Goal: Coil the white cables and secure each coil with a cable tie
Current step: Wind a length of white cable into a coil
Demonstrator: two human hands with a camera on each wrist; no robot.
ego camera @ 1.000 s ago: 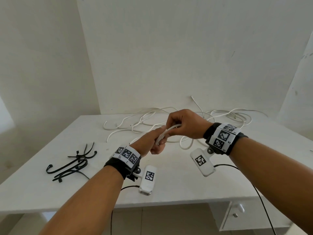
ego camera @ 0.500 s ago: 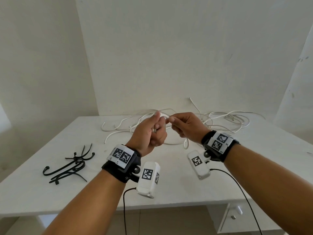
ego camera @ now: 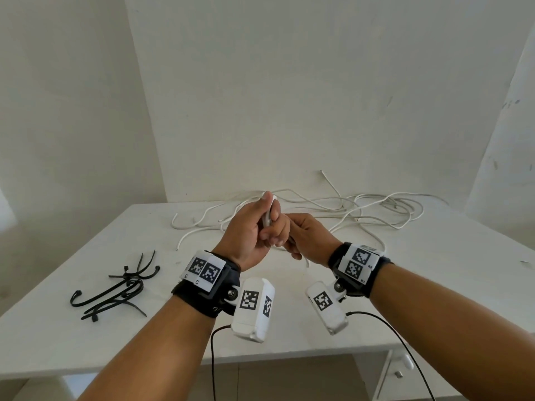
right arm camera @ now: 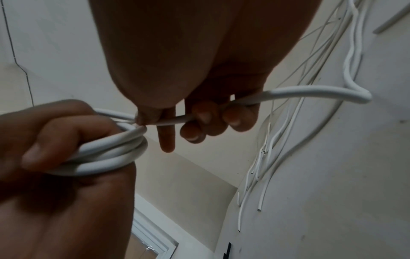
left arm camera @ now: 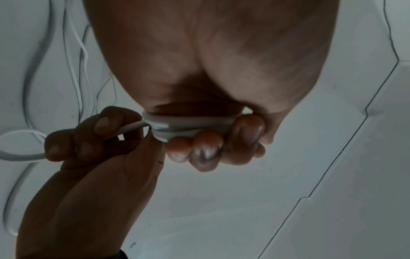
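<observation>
Above the middle of the surface (ego camera: 434, 285), the left hand (ego camera: 254, 227) is gripping the white coil (right arm camera: 106, 154) so its turns stay bunched, while the right hand (ego camera: 309, 241) is pinching the loose cable (right arm camera: 299, 94), probably feeding another loop; black cable ties (ego camera: 115, 287) are lying near the left edge

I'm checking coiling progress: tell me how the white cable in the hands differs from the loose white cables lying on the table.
The held white cable is wound into tight stacked loops; the loose white cables sprawl in open, tangled curves. The held one is gripped by the left hand and fed by the right hand, above the white table; the loose ones lie untouched at its far side. Both look like the same white round cable, and neither is tied.
</observation>
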